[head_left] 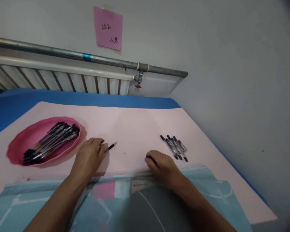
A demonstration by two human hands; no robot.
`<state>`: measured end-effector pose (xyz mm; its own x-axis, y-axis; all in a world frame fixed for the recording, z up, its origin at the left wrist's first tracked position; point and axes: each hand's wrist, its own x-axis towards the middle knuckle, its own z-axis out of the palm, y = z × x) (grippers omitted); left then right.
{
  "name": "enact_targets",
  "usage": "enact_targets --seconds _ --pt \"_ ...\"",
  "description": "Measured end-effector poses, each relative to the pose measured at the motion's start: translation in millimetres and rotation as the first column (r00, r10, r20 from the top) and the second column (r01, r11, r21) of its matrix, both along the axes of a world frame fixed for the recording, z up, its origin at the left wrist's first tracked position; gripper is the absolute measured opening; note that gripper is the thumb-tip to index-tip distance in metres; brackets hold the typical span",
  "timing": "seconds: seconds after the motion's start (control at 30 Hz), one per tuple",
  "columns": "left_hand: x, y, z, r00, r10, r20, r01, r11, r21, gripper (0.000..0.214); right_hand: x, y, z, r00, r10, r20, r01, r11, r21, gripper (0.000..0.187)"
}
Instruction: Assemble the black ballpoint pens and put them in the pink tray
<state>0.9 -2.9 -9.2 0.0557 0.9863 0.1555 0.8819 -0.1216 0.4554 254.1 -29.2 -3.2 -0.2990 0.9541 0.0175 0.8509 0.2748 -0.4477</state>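
Observation:
On the left, my left hand (90,157) is closed around a pen (111,147). The pen's black grip and pale pointed tip stick out to the right of my fingers, and its other end is hidden by the hand. My right hand (161,163) is curled shut near the front edge of the table. A small dark bit shows at its fingertips, too little to name. Just beyond it to the right, several clear pens with black caps (175,146) lie side by side.
A pink oval basket (13,145) full of black-and-clear pens (53,141) stands at the left. Pale pink sheeting (132,122) covers the blue table (91,99). Teal patterned cloth (207,190) lies at the front. Behind are a radiator (72,83), a metal pipe (111,61) and a wall.

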Motion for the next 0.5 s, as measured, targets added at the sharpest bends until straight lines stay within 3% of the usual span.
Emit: enact_targets --seconds 0.2,0.33,0.5 --pt "9 -4 -11.7 0.993 -0.104 -0.051 0.11 0.986 0.123 0.023 10 4 0.4 0.976 -0.145 0.16 0.136 0.989 0.064 0.01" --pt "16 -8 -14.8 0.982 -0.187 -0.013 0.187 0.971 0.15 0.019 11 3 -3.6 0.95 -0.134 0.281 0.133 0.991 0.023 0.013" --pt "26 -14 -16.9 0.956 -0.276 0.103 0.245 0.94 0.239 0.018 9 3 -3.0 0.947 -0.123 0.298 0.142 0.989 -0.044 0.018"
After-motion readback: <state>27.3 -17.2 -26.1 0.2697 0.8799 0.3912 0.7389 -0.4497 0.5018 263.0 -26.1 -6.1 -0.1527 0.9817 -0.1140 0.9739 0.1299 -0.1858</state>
